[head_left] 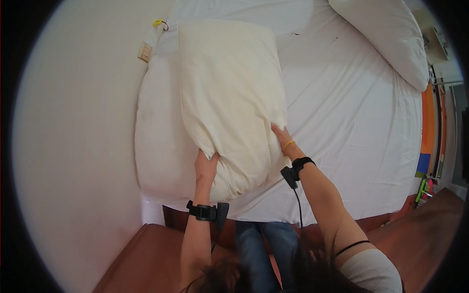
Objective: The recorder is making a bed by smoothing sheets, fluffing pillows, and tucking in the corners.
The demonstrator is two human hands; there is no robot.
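Note:
A cream pillow (229, 83) lies lengthwise on a bed with a white sheet (337, 141). Its near end is loose and creased, like the slack end of a pillowcase. My left hand (205, 165) grips the fabric at the pillow's near left edge, with the fingertips hidden in the folds. At the near right edge, my right hand (282, 136) is closed on the fabric, its fingers partly tucked under the cloth. Each wrist wears a black strap with a small device.
Another white pillow (386, 36) lies at the bed's far right. A wall with a switch plate (144, 52) runs along the left, with a yellow object (157, 22) near it. Reddish-brown floor (141, 259) shows by the bed's front edge. Colourful items (425, 190) stand beyond the right side.

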